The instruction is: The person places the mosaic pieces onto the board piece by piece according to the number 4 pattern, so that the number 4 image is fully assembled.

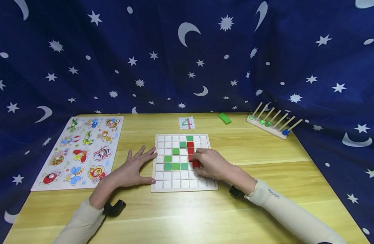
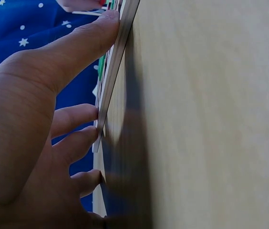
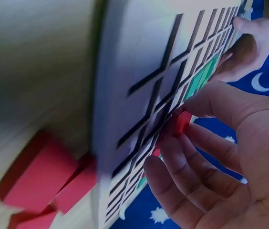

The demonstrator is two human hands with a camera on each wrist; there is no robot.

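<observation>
A white grid board (image 1: 174,184) lies in the middle of the wooden table. It holds several green tiles (image 1: 175,166) and a short column of red tiles (image 1: 190,144). My right hand (image 1: 196,163) pinches a red tile (image 1: 195,164) over the board's right part. In the right wrist view the red tile (image 3: 182,122) sits between thumb and fingers (image 3: 206,102), close to the grid (image 3: 139,71). My left hand (image 1: 144,162) lies flat, fingers spread, against the board's left edge. In the left wrist view its thumb (image 2: 84,40) touches that edge (image 2: 116,59).
Loose red tiles (image 3: 44,176) lie on the table beside the board. A small pattern card (image 1: 187,122), a green block (image 1: 224,118) and a peg rack (image 1: 273,122) stand at the back. An insect puzzle (image 1: 80,150) lies left. A starry blue cloth (image 1: 187,51) surrounds the table.
</observation>
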